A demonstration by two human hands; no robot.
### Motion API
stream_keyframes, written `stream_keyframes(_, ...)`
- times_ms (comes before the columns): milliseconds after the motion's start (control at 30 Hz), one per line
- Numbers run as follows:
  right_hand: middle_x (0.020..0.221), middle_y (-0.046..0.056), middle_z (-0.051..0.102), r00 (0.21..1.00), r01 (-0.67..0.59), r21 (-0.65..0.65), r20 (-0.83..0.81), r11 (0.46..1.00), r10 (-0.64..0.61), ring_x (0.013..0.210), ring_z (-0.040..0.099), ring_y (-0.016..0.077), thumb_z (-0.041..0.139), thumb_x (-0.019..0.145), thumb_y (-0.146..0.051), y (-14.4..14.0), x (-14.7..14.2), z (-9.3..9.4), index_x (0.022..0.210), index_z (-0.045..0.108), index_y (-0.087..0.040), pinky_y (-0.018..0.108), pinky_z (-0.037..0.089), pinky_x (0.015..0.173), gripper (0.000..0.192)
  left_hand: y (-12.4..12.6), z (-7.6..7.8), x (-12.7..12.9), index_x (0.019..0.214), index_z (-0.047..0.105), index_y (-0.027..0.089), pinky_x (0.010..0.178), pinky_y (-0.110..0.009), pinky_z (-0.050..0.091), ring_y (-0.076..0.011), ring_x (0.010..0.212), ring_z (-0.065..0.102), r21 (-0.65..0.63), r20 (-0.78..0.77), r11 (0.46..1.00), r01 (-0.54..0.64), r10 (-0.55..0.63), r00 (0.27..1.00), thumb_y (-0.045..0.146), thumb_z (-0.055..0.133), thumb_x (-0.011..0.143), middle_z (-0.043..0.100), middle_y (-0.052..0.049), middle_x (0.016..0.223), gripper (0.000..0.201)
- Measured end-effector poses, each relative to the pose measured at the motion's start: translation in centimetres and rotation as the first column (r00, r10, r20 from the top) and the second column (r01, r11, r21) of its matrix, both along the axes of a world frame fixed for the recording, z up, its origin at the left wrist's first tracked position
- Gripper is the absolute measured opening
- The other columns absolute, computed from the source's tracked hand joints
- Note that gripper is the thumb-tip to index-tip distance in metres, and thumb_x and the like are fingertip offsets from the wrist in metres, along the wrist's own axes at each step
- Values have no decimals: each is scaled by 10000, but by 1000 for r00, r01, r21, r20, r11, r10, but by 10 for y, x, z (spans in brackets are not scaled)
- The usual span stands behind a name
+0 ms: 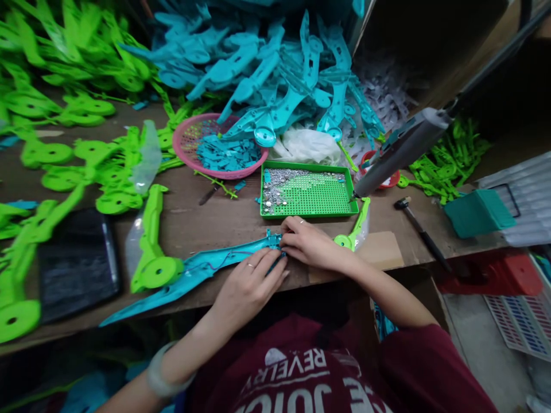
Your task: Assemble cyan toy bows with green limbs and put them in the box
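My left grip curls closed on the long blue piece, likely to steady it; whether my bent right grip pinches, I can't tell. The piece points toward eight o'clock on the desk; the green tray sits handy at one.

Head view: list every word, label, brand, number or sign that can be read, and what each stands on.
"REVELRY", on the maroon shirt.
"JUIC", in larger letters on the shirt, cut off by the picture's edge.
"CE", in the same larger print.
Too blurred to read: white print beside "REVELRY".
Long blue part and green tray: no readable text.
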State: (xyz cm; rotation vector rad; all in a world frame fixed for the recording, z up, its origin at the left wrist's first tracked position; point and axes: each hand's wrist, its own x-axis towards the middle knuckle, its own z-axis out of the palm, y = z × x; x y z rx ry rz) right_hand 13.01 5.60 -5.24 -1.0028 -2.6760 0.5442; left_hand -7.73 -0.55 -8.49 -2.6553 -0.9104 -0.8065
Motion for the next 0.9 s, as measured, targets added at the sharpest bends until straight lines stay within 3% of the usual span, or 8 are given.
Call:
stream_keyframes(167, 1070, 105, 551, 999, -26, -26, -39, 999, 25, 1001, 519, 206, 545, 990, -194, 3, 2, -2, 940, 703, -138, 321, 493, 873, 175, -1, -2, 1, 1053, 699, 48, 875, -400, 586, -270, 976, 708, 5, 30, 1000, 9, -9, 1000, 178, 573, 985, 765, -151, 1026, 193)
stream_keyframes(300, 1050, 109, 568, 998, -44, 62, 40, 997, 42, 961, 519, 210, 524, 992, -186, 1, 2, -1, 894, 698, -140, 319, 498, 809, 205, -5, 2, 2, 1026, 703, 86, 883, -401, 572, -273, 1050, 691, -97, 70, 995, 5, 2, 998, 150, 588, 973, 771, -110, 1011, 142)
stream_keyframes(400, 1078, 118, 583, 999, -45, 122, 13, 992, 44, 960, 536, 205, 457, 1003, -137, -8, 6, 1, 1092, 669, -139, 313, 511, 802, 230, -5, 8, 3, 992, 697, 111, 881, -411, 560, -268, 1039, 686, -172, 70, 985, 8, 4, 998, 174, 551, 993, 763, -96, 988, 159)
stream_keyframes(500, 1089, 120, 603, 994, 53, 197, -103, 979, -33, 966, 571, 186, 396, 1021, -103, -22, 16, 3, 1287, 569, -133, 299, 523, 830, 318, 2, 11, 5, 957, 675, 132, 858, -412, 560, -263, 964, 682, -241, 50, 970, 20, -8, 999, 221, 506, 1015, 737, -91, 937, 200)
stream_keyframes(667, 993, 109, 639, 985, 157, 416, 4, 896, -175, 890, 565, 209, 377, 1032, -98, -46, 29, -1, 1215, 610, -147, 336, 499, 773, 300, 19, 5, 11, 1198, 611, 94, 810, -382, 567, -251, 928, 657, -331, 94, 943, -37, 72, 993, 228, 444, 1035, 711, -126, 1005, 270)
stream_keyframes(800, 931, 105, 644, 975, 126, 468, 106, 875, -197, 840, 529, 224, 436, 1019, -108, -56, 28, -5, 1136, 652, -126, 351, 457, 684, 246, 24, 4, 17, 998, 671, 143, 776, -390, 554, -257, 840, 614, -322, -10, 946, -29, 27, 1000, 147, 434, 1009, 665, -86, 853, 238)
stream_keyframes(900, 933, 107, 633, 949, 149, 463, 182, 874, -259, 838, 512, 235, 473, 1009, -127, -60, 19, -6, 1080, 673, -126, 363, 457, 678, 213, 26, 7, 19, 969, 685, 140, 727, -398, 551, -273, 818, 602, -286, -72, 956, -62, 43, 997, 154, 437, 1003, 639, -93, 832, 250)
